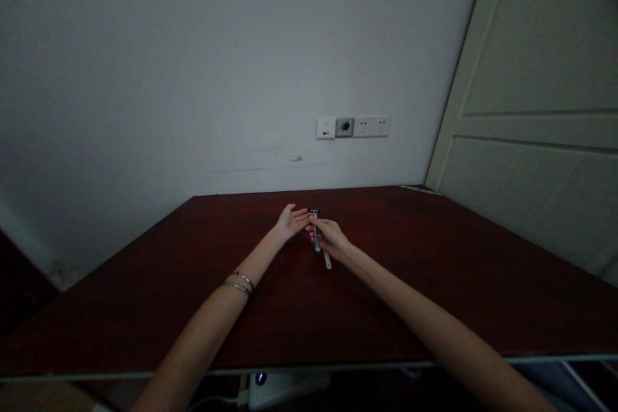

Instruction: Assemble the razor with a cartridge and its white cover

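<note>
Above the dark red table, my right hand [330, 234] is closed around a slim, razor-shaped tool [317, 238], thumb and fingers pinching its upper part. Its narrow head [314, 211] is T-shaped and points away from me, and its handle looks pale with a dark stripe. A pale strip with a hole at its end [328, 262] sticks out below the same hand; whether it joins the tool I cannot tell. My left hand [291, 223] is open, palm turned up and fingers stretched toward the tool's head. Whether those fingertips touch it is too small to tell.
The dark red tabletop [270, 309] runs back to a white wall with a row of sockets [371, 127]. A panelled white door [535, 129] stands at the right. Below the front edge are a white device [284, 389] and a cable [212, 401].
</note>
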Tool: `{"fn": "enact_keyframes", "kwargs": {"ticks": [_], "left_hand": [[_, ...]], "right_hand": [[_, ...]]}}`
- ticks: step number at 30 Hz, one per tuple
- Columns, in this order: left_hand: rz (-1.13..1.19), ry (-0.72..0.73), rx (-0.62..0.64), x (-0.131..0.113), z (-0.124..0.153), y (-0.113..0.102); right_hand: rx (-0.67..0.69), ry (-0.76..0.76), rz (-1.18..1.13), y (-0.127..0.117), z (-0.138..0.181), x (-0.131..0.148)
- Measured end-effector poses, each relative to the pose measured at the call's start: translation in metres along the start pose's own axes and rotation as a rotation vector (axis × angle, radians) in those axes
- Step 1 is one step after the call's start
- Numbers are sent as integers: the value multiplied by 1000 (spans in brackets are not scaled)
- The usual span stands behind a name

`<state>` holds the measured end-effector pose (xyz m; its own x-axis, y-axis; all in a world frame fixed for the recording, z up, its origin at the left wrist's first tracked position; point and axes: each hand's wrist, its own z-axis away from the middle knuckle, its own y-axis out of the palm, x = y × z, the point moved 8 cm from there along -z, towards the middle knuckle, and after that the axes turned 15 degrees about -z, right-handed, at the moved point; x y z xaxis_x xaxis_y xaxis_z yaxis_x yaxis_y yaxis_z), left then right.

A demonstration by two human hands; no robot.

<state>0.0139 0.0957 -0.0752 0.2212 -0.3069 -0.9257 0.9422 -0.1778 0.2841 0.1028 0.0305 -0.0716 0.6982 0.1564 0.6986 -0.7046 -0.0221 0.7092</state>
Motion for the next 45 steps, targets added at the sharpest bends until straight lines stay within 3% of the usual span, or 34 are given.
{"fn": "enact_keyframes", "kwargs": {"ticks": [6,13,21,27,38,45], "left_hand": [[196,-74,199,13,-3,19],[189,-88,314,14,-1,33],[271,-97,322,18,3,38],[255,-130,262,21,4,41],[230,-106,227,19,6,39],[144,-57,148,22,-8,15]], "right_hand": [[20,68,-63,7,6,-14],[54,259,-136,11,13,-29],[-17,208,-99,7,13,-28],[-75,144,-60,3,12,-25],[-89,157,3,-1,11,-28],[-72,105,-41,-1,8,-20]]}}
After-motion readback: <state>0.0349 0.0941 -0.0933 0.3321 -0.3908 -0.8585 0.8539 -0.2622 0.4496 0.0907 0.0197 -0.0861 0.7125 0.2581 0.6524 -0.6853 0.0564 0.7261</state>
